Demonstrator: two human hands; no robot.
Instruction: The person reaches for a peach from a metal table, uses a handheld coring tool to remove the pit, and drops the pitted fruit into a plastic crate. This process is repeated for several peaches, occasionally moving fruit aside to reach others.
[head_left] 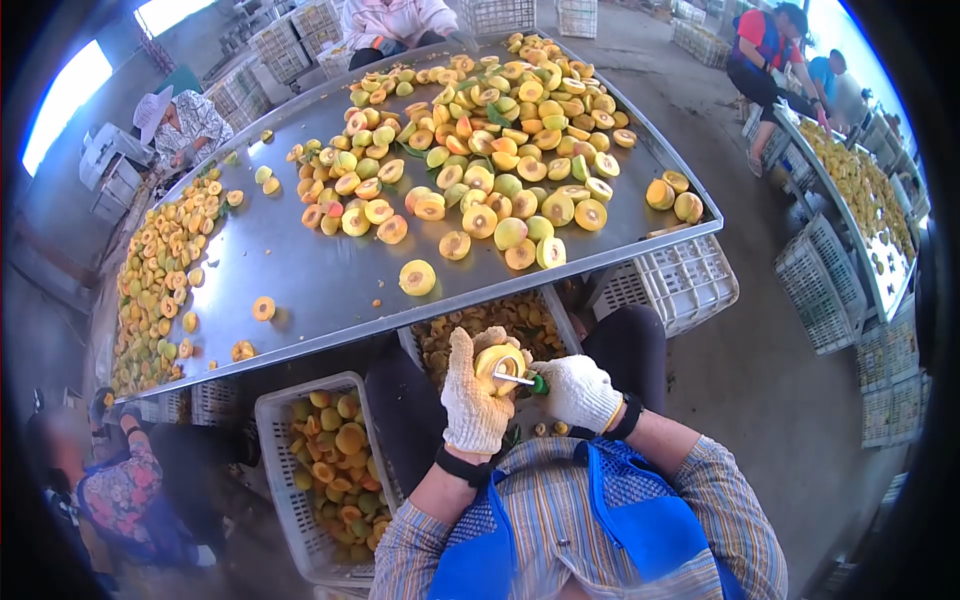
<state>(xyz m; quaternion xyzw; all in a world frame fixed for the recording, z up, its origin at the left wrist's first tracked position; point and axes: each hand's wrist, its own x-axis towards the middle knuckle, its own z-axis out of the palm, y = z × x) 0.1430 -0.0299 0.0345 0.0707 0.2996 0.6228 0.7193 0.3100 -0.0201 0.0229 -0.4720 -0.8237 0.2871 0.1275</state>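
White-gloved left hand, at the table's near side: fingers curled round fruit. Right hand: fingers pinching green-handled tool against it.

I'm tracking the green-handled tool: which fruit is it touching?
The fruit in the gloved left hand; unlike the loose pieces on the table, it is gripped.

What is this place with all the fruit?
Probably a workshop where fruit gets prepared. Halved yellow-orange fruit lies heaped on a big grey metal table, with white plastic crates nearby.
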